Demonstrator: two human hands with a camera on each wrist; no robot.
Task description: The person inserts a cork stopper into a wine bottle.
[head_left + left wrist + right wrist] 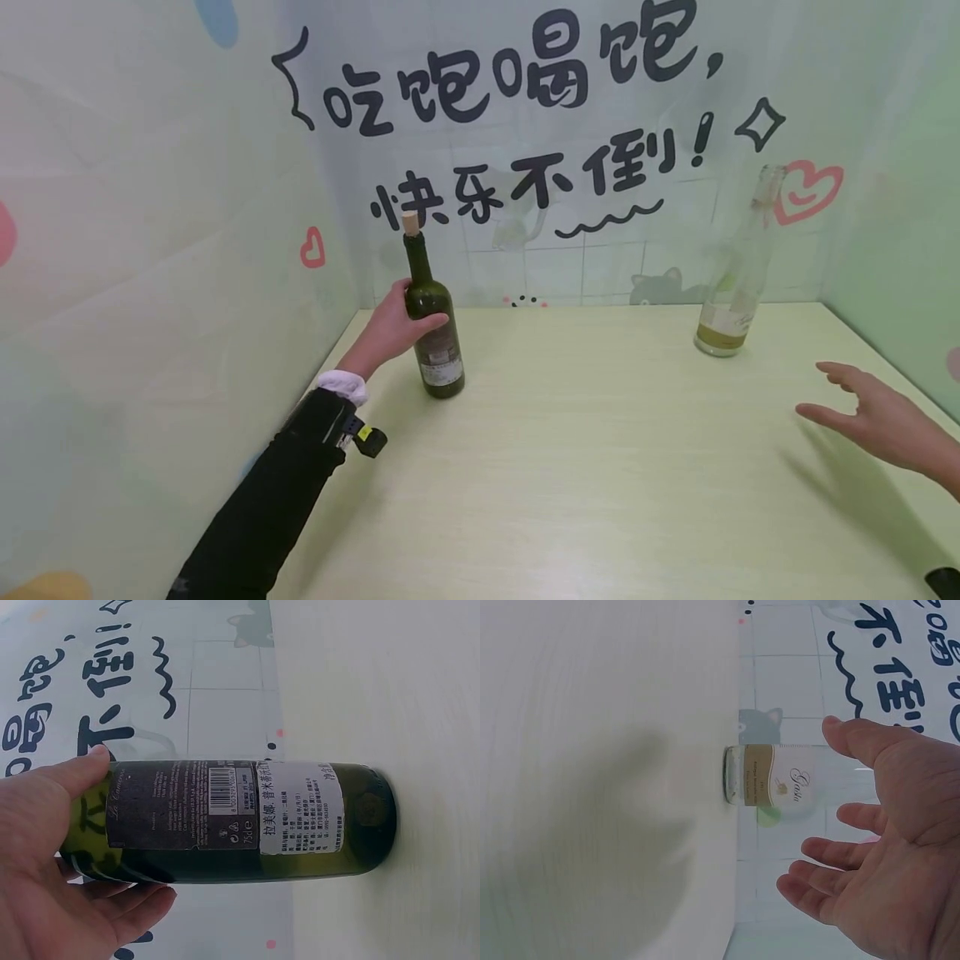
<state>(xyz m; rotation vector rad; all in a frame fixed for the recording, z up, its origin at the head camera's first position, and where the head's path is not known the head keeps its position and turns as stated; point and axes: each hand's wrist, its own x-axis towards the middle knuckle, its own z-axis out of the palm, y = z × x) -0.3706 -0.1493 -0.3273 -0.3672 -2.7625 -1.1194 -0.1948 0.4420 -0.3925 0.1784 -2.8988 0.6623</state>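
A dark green wine bottle [431, 304] with a cork [409, 222] in its neck stands nearly upright at the left side of the table. My left hand [393, 327] grips it round the upper body, with thumb and fingers on opposite sides. The left wrist view shows a dark back label [180, 804] and a white label [300, 808] on the bottle. Whether its base touches the table I cannot tell. To the right, my right hand [881, 414] hovers with spread fingers, holding nothing. Beyond it stands a clear glass bottle [726, 321] with a white and gold label [769, 776], apart from the hand.
The pale wooden table [585, 467] reaches back to a printed curtain [480, 267] with black lettering. Pale side panels close in the left and right edges. A small camera [369, 440] sits on my left wrist.
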